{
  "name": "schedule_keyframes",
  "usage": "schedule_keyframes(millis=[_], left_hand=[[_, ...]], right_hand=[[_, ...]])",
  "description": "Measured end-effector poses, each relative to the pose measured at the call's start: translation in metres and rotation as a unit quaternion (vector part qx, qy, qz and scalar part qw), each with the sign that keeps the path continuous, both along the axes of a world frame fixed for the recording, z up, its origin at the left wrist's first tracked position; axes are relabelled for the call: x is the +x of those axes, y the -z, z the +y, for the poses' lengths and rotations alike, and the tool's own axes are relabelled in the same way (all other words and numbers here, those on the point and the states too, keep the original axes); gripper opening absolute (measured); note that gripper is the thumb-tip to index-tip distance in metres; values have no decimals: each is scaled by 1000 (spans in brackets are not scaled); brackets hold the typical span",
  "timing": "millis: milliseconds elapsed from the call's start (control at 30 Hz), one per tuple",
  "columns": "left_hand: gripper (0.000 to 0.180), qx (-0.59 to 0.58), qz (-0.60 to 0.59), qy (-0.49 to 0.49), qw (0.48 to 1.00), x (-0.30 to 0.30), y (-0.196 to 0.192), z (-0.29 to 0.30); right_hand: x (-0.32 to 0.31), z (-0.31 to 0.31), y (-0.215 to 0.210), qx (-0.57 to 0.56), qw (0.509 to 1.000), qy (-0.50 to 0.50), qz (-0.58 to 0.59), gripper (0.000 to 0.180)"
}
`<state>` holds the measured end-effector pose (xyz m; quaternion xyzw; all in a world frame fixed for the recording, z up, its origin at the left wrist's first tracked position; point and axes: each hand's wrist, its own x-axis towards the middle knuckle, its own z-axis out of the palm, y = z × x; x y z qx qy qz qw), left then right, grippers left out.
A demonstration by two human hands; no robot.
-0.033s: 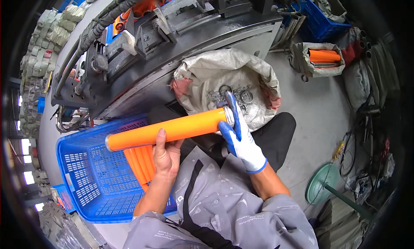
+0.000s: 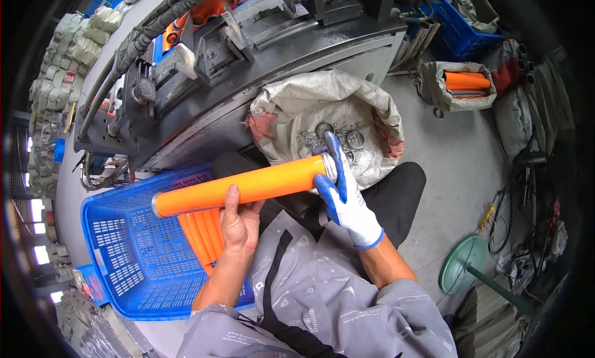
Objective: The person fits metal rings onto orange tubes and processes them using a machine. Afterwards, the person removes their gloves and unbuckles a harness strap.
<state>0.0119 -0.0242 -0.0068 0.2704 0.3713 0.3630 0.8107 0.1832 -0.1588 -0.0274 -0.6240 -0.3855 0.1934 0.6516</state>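
Left hand (image 2: 240,225) is bare and wrapped around the orange tube (image 2: 245,185) from underneath, thumb up over the near side, gripping it a bit left of its middle. The tube sits roughly level across the person's lap, tilted slightly up toward the right.

Right hand (image 2: 344,194) wears a white glove with blue coated fingers and is cupped over the tube's right end, fingers curled around a metal ring (image 2: 329,166) that sits on that end. Can't tell if the ring is fully seated or only partway on, the glove covers most of it. The tube's left end looks like it has a metal rim too, but it's too small to be sure.

Just past the right hand is an open woven sack (image 2: 297,107) with a pile of loose metal rings (image 2: 347,138) inside, so plenty of those left. Below and left of the left hand is a blue plastic basket (image 2: 118,246) with more orange tubes (image 2: 201,237) lying in it, only a handful visible. Whether those are finished or waiting, I can't say.

Beyond the sack there's a big dark machine (image 2: 248,66), and further right another sack holding orange tubes (image 2: 468,81).

So I'd guess: one tube in hand mid-fitting, the job somewhere in the middle.
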Motion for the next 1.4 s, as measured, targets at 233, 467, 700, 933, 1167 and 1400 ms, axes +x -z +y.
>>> schedule_keyframes(millis=[233, 467, 700, 933, 1167, 1400], left_hand=[[25, 6, -18, -8, 1000, 5, 7, 12], [30, -26, -31, -22, 999, 25, 1, 22], [38, -5, -140, 5, 990, 52, -23, 64], [34, 123, -157, -19, 980, 122, -54, 145], [53, 142, -19, -53, 988, 192, -67, 238], [60, 127, 65, -6, 990, 213, -21, 254]], right_hand=[[9, 10, -4, -3, 998, -16, -56, 79], [18, -4, 10, 76, 984, -13, 159, 106], [15, -30, 32, -19, 975, 39, 218, 70], [6, -43, 46, -40, 948, 11, 316, 54], [-7, -47, 63, -76, 955, -13, 285, 50], [-6, -52, 63, -82, 947, -9, 312, 45]])
